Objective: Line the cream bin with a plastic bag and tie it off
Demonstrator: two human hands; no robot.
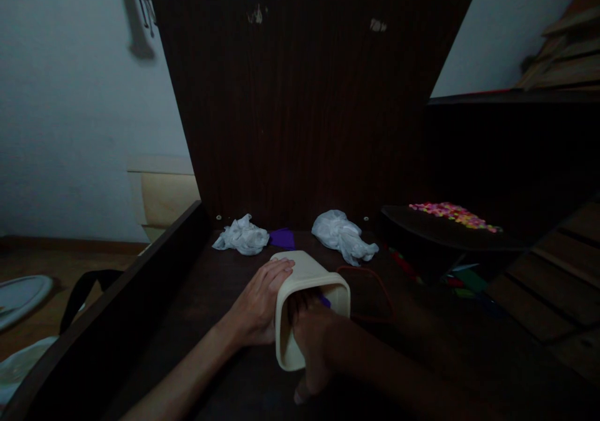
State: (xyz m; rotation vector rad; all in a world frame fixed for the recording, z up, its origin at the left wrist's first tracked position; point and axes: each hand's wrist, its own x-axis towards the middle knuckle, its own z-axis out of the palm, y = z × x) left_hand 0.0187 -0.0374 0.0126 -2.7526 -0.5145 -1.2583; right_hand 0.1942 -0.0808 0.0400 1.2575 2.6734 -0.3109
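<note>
Dark table (201,296), dim room; left hand (257,308) gripping tipped beige bin (307,271), right hand (312,340) reaching inside, grip seemingly hidden.

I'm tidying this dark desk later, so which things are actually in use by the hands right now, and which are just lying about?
In use:
- cream container, lying on its side
- left hand, gripping its outside
- right hand, fingers reaching into its open mouth

Lying about:
- two crumpled white bags
- purple scrap
- coloured beads on a dark tray
- red cord
</note>
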